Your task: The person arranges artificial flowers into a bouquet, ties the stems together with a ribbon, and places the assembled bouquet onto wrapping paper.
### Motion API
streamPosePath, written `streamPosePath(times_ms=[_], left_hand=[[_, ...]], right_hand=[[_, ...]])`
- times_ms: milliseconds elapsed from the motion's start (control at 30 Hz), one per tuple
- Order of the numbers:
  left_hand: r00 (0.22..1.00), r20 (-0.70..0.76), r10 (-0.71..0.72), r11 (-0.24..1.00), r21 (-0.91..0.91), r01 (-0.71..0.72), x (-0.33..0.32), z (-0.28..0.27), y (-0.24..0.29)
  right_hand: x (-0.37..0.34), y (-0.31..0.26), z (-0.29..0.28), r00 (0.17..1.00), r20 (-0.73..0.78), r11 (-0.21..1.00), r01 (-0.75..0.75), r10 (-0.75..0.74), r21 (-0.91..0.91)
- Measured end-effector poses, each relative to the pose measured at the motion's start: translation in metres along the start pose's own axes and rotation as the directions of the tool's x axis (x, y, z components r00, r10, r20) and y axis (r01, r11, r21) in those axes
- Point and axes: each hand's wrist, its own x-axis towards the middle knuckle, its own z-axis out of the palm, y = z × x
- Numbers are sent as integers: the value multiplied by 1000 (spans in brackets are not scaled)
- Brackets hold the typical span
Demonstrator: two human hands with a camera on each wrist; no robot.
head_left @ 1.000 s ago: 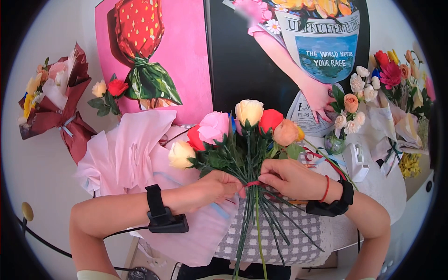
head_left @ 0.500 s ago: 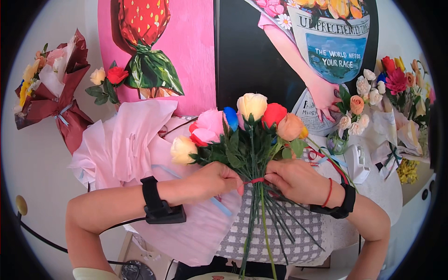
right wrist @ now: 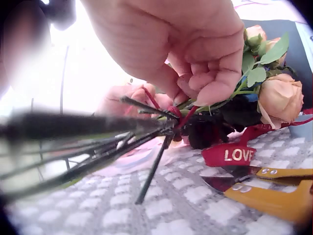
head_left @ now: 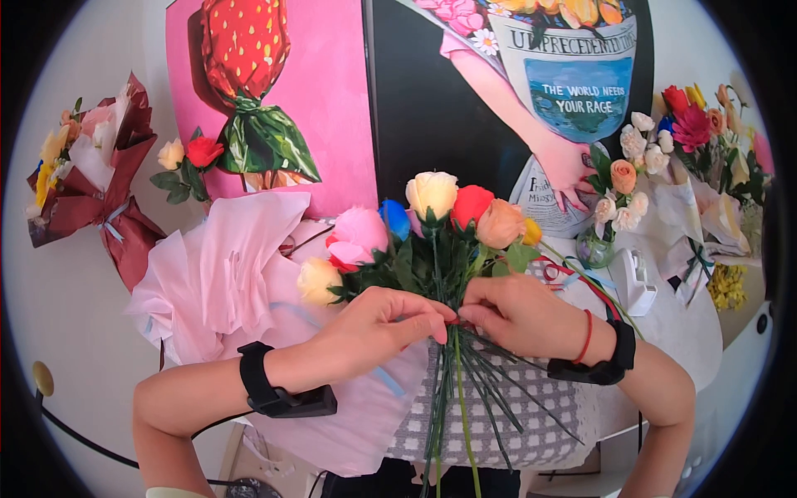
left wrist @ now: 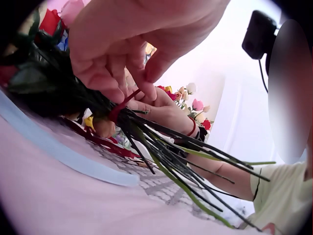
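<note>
A bunch of artificial roses, with a cream rose (head_left: 432, 195) at its top, fans out above gathered green stems (head_left: 448, 390). A narrow red ribbon (left wrist: 116, 113) is wrapped round the stems just below the leaves. My left hand (head_left: 382, 328) is at the wrap from the left, pinching one end of the ribbon between thumb and finger. From the other side, my right hand (head_left: 519, 315) pinches the ribbon close to the stems. In the right wrist view, red strands (right wrist: 188, 117) run from the wrap towards both hands' fingertips.
Orange-handled shears (right wrist: 274, 198) and a red ribbon lettered LOVE (right wrist: 230, 155) lie on the checked cloth (head_left: 531, 407). Pink wrapping paper (head_left: 224, 274) spreads at left, with a pale blue ribbon (left wrist: 63, 152). A white tape dispenser (head_left: 635, 282) and a flower vase (head_left: 595, 249) stand at right.
My left hand has come rightward from the left side of the wrap, its fingers now reaching over the ribbon towards the right hand. The right hand stays at the stems.
</note>
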Motion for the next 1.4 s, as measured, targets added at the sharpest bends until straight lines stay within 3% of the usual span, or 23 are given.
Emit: streamPosePath(times_ms=[33,67,133,267,367,433,467,500,633,700,833,900,967,1000,1067,1100,1167,1200,1267,1400], left_hand=[[1000,9,3,1000,3,-3,2,1,-1],[1000,20,21,996,-89,-19,4,0,-4],[998,32,49,984,-174,-42,8,-1,-8],[999,-22,25,942,-334,-31,12,-4,-17],[999,-29,46,915,-400,-53,11,-2,-18],[998,-36,57,907,-415,-67,10,1,-18],[995,-52,88,943,-317,-100,10,3,-17],[991,-62,118,968,-216,-129,10,5,-17],[984,-63,168,978,-111,-174,15,8,-21],[987,-61,147,987,-49,-151,17,7,-21],[988,-57,145,985,-84,-150,19,7,-20],[974,-77,213,962,-155,-223,18,10,-17],[972,-73,225,964,-129,-233,18,9,-18],[968,-79,238,964,-106,-246,17,8,-18],[966,-81,247,964,-82,-254,18,9,-20],[962,-84,261,962,-58,-266,18,10,-20],[959,-83,271,962,-26,-274,18,8,-20],[955,-82,284,959,7,-284,19,7,-20],[948,-67,310,950,45,-308,20,7,-21],[947,-60,316,945,112,-308,19,8,-19]], right_hand=[[0,0,-3,999,5,994,-35,34,107],[0,2,-4,999,-2,994,-39,40,102],[4,8,-7,987,118,828,-155,109,538],[4,-3,-11,975,178,706,-218,132,674],[6,-6,-11,992,121,703,-116,43,702],[8,-7,-11,996,27,696,37,-81,717],[9,-8,-11,996,27,697,38,-81,716],[9,-10,-12,997,-4,746,56,-71,663],[13,-14,-8,990,-91,859,137,-105,493],[15,-17,-5,992,-90,845,124,-90,520],[19,-21,-5,995,-81,820,97,-61,565],[19,-18,-3,990,-121,808,127,-69,576],[17,-19,-5,901,-348,931,329,-259,158],[17,-15,-4,901,-349,931,327,-256,160],[17,-5,-2,915,-272,954,290,-299,-75],[16,-5,-4,915,-273,955,289,-298,-72],[13,-9,-8,990,-70,992,116,-120,-50],[12,-8,-5,991,-68,992,113,-116,-48],[9,-5,3,914,-264,946,264,-307,-187],[9,-3,2,921,-224,928,255,-319,-271]])
